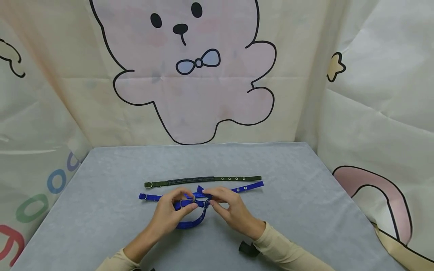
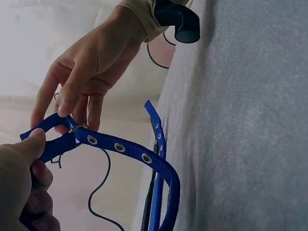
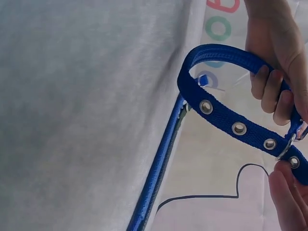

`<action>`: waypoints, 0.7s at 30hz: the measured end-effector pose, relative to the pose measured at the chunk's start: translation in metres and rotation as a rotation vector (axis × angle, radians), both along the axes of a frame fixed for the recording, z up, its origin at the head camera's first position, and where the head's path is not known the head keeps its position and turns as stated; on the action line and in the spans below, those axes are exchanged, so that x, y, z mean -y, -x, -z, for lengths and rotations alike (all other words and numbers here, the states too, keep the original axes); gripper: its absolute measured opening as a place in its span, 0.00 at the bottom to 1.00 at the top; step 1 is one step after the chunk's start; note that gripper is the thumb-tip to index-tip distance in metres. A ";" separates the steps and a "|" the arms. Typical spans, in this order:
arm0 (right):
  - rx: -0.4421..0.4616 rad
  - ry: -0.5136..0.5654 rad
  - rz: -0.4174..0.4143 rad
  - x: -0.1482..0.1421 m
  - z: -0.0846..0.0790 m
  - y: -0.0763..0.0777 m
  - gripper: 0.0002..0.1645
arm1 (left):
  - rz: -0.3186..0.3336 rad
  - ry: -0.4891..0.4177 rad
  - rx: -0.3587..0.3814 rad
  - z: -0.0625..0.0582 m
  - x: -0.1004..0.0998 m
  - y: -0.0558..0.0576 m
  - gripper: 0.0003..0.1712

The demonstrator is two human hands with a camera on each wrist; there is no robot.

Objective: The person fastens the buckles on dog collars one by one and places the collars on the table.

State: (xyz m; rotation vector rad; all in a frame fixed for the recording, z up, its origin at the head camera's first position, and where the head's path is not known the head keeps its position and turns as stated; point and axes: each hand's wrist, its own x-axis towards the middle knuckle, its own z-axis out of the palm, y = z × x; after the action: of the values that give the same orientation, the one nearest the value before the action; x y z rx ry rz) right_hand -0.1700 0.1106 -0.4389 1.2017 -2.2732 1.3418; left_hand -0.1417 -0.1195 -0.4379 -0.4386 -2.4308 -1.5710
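A blue collar (image 1: 190, 224) with metal eyelets is bent into a loop between my two hands, raised off the table. My left hand (image 1: 171, 210) grips its buckle end, thumb and fingers round the strap. At the other side, my right hand (image 1: 234, 210) pinches the strap near its free end. In the left wrist view, the eyeleted strap (image 2: 120, 147) runs through a metal ring (image 2: 77, 128) and bends back towards the left thumb. The right wrist view has the loop (image 3: 192, 89) hanging open, with right fingertips (image 3: 284, 175) by the ring; the buckle is partly hidden.
Behind the hands, a second blue collar (image 1: 251, 186) lies stretched out, partly covered by them. Farther back lies a dark green collar (image 1: 191, 180), parallel to it. Both rest on the grey cloth-covered table (image 1: 112, 177). A printed curtain (image 1: 196, 98) stands behind the table's far edge.
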 end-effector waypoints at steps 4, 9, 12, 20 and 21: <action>-0.006 -0.008 -0.020 -0.001 -0.004 -0.002 0.23 | -0.018 -0.031 -0.034 -0.001 0.001 -0.001 0.12; -0.030 -0.040 -0.036 -0.001 -0.006 -0.004 0.22 | 0.000 -0.040 -0.063 0.000 0.002 0.000 0.11; -0.039 -0.066 -0.037 0.000 -0.006 -0.006 0.21 | 0.005 -0.038 -0.084 0.002 0.003 -0.001 0.11; -0.020 -0.080 -0.011 0.003 -0.003 -0.007 0.21 | 0.039 -0.031 -0.058 0.000 0.003 -0.001 0.12; -0.003 -0.074 -0.012 0.003 -0.002 -0.007 0.21 | 0.054 -0.037 -0.037 0.000 0.003 -0.001 0.12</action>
State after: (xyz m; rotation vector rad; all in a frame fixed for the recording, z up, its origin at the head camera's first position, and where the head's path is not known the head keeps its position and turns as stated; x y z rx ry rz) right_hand -0.1626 0.1076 -0.4367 1.2421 -2.3362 1.2697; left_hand -0.1410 -0.1227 -0.4378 -0.5258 -2.3772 -1.6118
